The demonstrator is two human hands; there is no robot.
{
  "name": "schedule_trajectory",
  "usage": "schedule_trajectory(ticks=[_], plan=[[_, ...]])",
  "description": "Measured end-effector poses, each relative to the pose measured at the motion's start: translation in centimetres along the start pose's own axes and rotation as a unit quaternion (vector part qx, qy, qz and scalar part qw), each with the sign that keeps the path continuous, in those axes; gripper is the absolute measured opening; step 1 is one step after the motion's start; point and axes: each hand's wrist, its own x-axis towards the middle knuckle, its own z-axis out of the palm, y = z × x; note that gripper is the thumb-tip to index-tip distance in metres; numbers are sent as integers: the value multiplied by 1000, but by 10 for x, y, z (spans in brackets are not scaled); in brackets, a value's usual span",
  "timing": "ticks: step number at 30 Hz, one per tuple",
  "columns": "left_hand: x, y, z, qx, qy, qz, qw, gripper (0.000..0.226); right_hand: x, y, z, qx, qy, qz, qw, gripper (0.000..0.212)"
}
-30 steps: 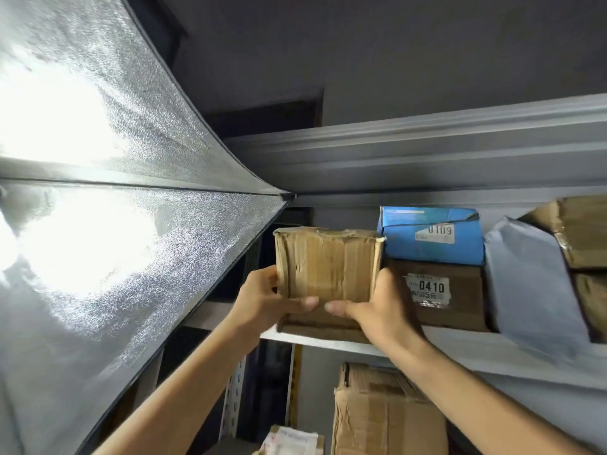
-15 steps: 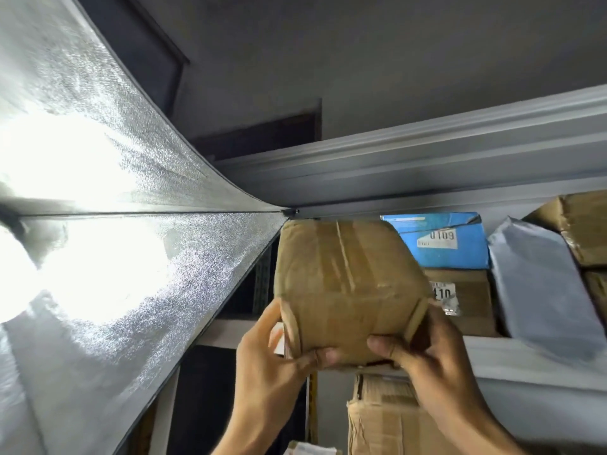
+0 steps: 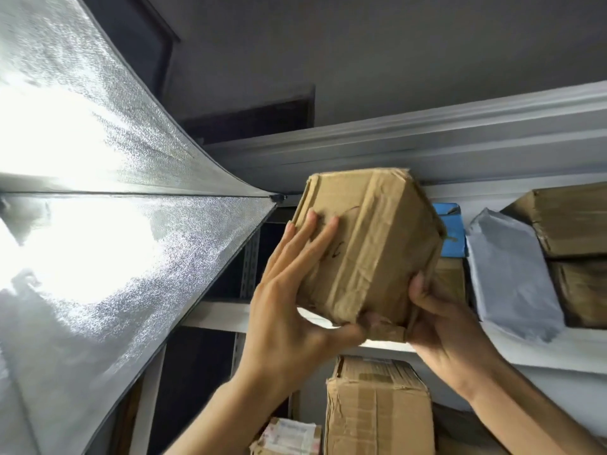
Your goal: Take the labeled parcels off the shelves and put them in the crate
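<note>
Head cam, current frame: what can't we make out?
- Crate: outside head view.
- Brown box label: none on the faces shown; others turned away or under the left hand and right hand.
- Blue box: mostly behind the brown box.
- Foil sheet: glare washes out its left part.

The parcel (image 3: pixel 371 244) I hold is plain tan-brown cardboard, banded with glossy brown tape and marked with a thin black pen scrawl. The box (image 3: pixel 452 231) behind it is bright blue and the mailer bag (image 3: pixel 512 284) pale grey. The reflector panel (image 3: pixel 138 244) is silver, finely pebbled, glaring white in patches.
</note>
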Motion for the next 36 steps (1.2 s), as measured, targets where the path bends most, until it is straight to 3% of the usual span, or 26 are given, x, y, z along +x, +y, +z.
schedule_trajectory(ticks=[4,7,10,13,14,17,20,23,30,36], plan=[[-7,-5,14,-177,64,-101,977,93,-2,-23,7,-64,5,-21,998,51],[-4,-2,20,-311,88,-198,925,85,-16,-40,12,-109,-82,-70,988,59],[11,6,17,-394,51,-378,836,72,-26,-45,15,-320,-125,-134,930,75],[18,8,14,-428,-45,-480,765,71,-22,-45,26,-466,-67,-212,856,78],[16,8,13,-419,-66,-478,769,71,-20,-47,30,-467,-51,-226,853,72],[5,10,10,-385,-113,-397,826,61,-16,-54,31,-436,-41,-212,874,56],[4,11,14,-349,-55,-293,888,49,-14,-48,32,-419,-8,-206,884,50],[5,8,12,-292,4,-229,929,55,-10,-37,38,-390,40,-196,899,50],[3,-27,-11,-210,14,-205,956,45,0,-17,38,-415,51,-118,901,47],[4,-72,-14,-161,24,-253,954,43,30,30,31,-428,52,-92,898,43]])
